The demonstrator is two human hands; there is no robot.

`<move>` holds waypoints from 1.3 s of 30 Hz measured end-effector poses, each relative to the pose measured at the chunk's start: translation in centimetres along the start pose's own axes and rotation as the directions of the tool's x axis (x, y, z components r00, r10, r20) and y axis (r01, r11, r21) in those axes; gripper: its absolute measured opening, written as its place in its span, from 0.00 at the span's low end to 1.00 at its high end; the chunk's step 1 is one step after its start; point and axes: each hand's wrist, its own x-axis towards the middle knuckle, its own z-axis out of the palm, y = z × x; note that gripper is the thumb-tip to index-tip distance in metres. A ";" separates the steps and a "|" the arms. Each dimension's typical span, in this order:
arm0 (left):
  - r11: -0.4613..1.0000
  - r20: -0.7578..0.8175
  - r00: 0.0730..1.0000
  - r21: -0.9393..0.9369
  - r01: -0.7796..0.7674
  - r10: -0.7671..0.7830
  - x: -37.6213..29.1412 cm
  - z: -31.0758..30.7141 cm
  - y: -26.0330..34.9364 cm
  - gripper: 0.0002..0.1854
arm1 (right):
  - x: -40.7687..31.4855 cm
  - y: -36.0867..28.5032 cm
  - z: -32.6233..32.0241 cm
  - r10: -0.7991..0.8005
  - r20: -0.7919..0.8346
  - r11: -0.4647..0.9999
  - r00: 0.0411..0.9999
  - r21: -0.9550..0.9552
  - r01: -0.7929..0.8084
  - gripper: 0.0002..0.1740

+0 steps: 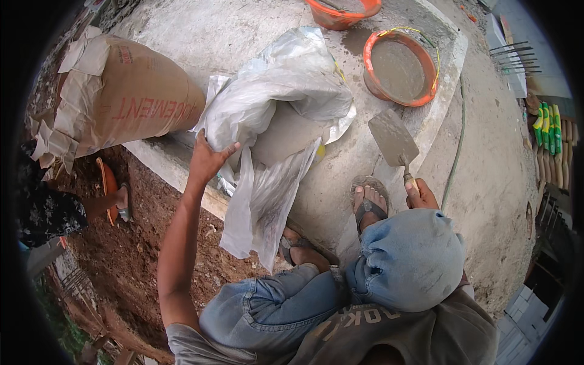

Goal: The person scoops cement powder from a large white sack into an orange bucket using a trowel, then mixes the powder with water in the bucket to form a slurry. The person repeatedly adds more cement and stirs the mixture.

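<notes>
My left hand (211, 157) grips the left side of a white woven plastic sack (292, 68), thumb spread over the fold. Grey cement powder (288, 132) shows inside the sack's wide mouth, and a loose flap (267, 205) hangs toward my feet. In my right hand (422, 196) is the wooden handle of a brick trowel (393, 139). Its flat blade is coated in grey mortar and points away from me over the concrete. An orange bucket (435, 68) of wet grey mortar (396, 68) stands just beyond the blade.
A large brown paper cement bag (137, 86) leans at the left. Another orange bucket (337, 18) is at the top. Reddish soil (137, 255) drops off beside the concrete slab edge (159, 166). A person's leg (102, 205) shows at far left. Steel rebar ends (515, 57) jut out at right.
</notes>
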 end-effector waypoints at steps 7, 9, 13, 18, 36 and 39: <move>0.973 -0.119 0.977 0.127 0.191 -0.176 1.3 -1.0 0.7 0.35 | 5.6 -9.2 2.0 -0.371 0.416 0.562 0.830 -0.611 0.558 0.19; 0.962 -0.131 0.984 0.230 0.149 -0.121 0.8 -1.0 1.3 0.33 | 8.5 -11.2 6.3 -0.318 0.467 0.364 0.825 -0.743 0.562 0.21; 0.988 -0.168 0.986 0.151 0.040 -0.014 -0.2 -1.6 2.5 0.27 | 17.2 -10.5 14.6 -0.450 0.481 0.188 0.752 -0.772 0.607 0.20; 0.996 -0.129 0.992 -0.089 -0.005 -0.007 -2.0 -0.5 3.9 0.25 | 21.5 -10.8 19.0 -0.563 0.378 0.245 0.735 -0.773 0.585 0.15; 0.974 0.019 0.998 -0.221 -0.053 0.058 -1.9 -0.6 9.7 0.20 | 20.9 -11.2 15.7 0.013 0.739 0.482 0.673 -0.594 0.644 0.21; 0.967 -0.018 0.994 -0.229 -0.113 0.112 -1.3 0.7 11.2 0.22 | 24.5 -6.4 15.9 -0.187 0.755 0.462 0.628 -0.497 0.735 0.16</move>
